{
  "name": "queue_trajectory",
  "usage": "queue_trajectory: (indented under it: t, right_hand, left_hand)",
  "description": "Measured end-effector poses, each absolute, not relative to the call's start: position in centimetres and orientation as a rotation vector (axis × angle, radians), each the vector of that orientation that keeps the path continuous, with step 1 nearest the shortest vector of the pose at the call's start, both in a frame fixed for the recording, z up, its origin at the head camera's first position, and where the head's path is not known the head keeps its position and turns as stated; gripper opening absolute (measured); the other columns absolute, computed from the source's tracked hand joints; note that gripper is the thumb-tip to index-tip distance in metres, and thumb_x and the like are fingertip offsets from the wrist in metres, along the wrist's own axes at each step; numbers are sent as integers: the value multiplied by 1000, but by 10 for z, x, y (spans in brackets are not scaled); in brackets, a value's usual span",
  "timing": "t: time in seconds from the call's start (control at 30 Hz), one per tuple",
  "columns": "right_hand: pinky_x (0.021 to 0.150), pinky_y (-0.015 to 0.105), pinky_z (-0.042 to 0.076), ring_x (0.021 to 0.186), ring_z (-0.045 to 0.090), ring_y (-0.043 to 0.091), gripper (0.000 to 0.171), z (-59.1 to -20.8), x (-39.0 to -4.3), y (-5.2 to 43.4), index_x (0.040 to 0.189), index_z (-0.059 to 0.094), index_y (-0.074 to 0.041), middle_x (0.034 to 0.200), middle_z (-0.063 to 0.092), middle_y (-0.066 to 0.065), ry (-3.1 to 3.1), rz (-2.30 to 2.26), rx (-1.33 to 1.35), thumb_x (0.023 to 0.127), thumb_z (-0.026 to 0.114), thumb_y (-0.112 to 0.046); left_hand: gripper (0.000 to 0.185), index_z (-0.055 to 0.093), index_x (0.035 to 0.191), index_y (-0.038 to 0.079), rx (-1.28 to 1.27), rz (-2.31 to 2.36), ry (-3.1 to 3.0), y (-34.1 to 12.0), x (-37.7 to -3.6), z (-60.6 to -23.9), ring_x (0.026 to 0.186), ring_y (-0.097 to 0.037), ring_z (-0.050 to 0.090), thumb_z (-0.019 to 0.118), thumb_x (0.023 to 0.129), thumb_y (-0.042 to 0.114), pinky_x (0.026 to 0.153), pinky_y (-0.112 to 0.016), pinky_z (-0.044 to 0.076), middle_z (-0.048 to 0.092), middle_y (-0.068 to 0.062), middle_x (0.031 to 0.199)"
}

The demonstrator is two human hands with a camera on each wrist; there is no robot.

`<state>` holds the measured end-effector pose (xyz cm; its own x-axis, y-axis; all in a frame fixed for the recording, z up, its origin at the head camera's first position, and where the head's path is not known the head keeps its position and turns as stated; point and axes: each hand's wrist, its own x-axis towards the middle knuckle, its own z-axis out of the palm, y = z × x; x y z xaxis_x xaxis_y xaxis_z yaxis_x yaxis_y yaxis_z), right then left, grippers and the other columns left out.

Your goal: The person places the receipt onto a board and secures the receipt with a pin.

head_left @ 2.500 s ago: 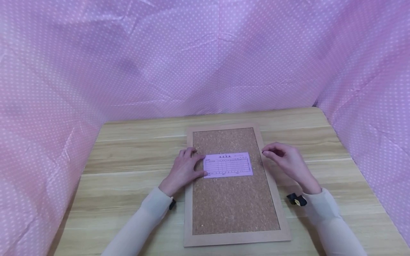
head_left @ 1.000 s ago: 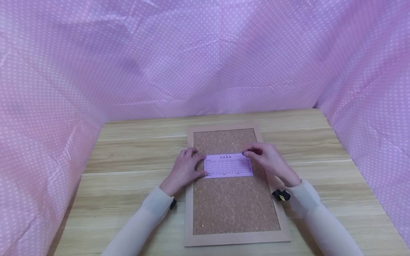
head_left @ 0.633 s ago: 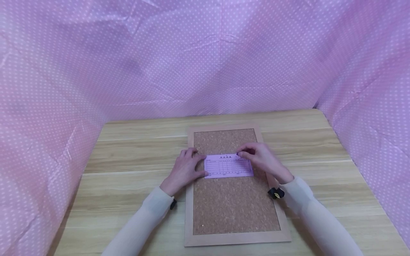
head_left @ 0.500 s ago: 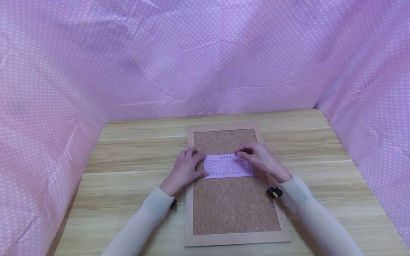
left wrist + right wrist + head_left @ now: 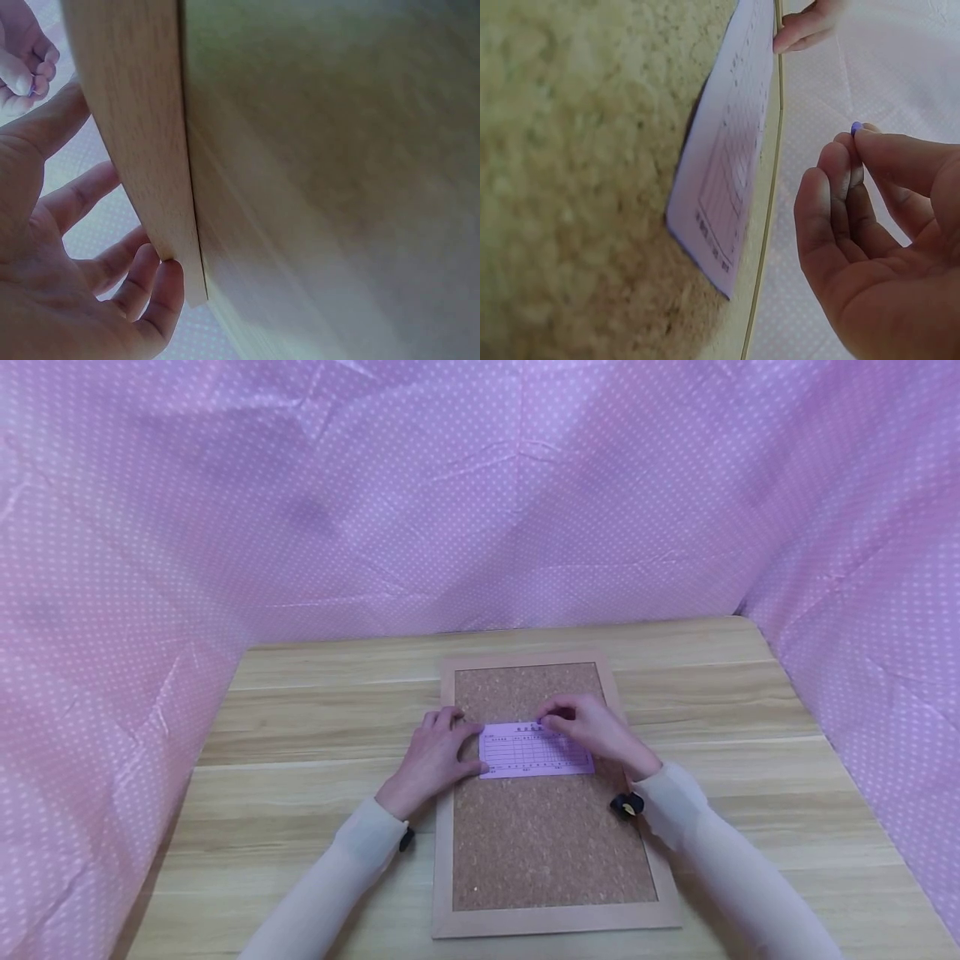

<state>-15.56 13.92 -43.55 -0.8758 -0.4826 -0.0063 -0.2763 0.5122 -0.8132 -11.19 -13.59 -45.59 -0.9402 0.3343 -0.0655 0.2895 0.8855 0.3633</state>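
A framed cork board (image 5: 551, 843) lies flat on the table, with a printed paper slip (image 5: 517, 756) across its upper half. My left hand (image 5: 429, 762) rests over the board's left frame; its thumb and index finger press the left corners of the slip. Above the slip's top edge, near its middle, my right hand (image 5: 592, 731) pinches a small purple pushpin (image 5: 856, 128) between thumb and fingertips. Only the pin's purple end shows; its point is hidden. In the right wrist view the slip (image 5: 724, 180) bows slightly up off the cork.
The wooden table (image 5: 300, 727) extends on both sides of the board. Pink dotted cloth (image 5: 480, 510) hangs behind the table and along both sides. A black wrist camera (image 5: 626, 806) sits by the right cuff, over the board's right frame.
My right hand has come in from beyond the board's right edge and moved left along the slip's top edge, still pinching the pushpin. The left hand and the slip stay put.
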Motion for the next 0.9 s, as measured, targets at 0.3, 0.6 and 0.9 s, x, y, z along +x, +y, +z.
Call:
queue_trajectory:
  t: [0.3,0.6,0.9]
  right_hand:
    - [84,39,52,94,66,21,15,-441,-161,134,109,77,-5,105,75,8,2517,-1231,-602,99,65,-5]
    - [87,41,52,95,66,22,15,-446,-166,129,106,77,-5,105,76,9,2527,-1202,-561,97,65,-4]
    - [84,38,51,92,66,20,13,-445,-168,125,104,79,-7,101,76,5,2534,-1149,-561,97,67,-5]
  left_hand:
    - [65,68,136,14,483,541,2925,-135,-111,-455,131,-39,44,88,81,43,104,-56,41,49,-19,146]
    - [65,68,136,14,483,541,2927,-136,-112,-458,131,-39,44,88,81,43,105,-56,40,49,-19,146]
    - [65,68,136,14,480,539,2929,-136,-112,-458,131,-40,44,88,82,43,105,-56,41,49,-20,147]
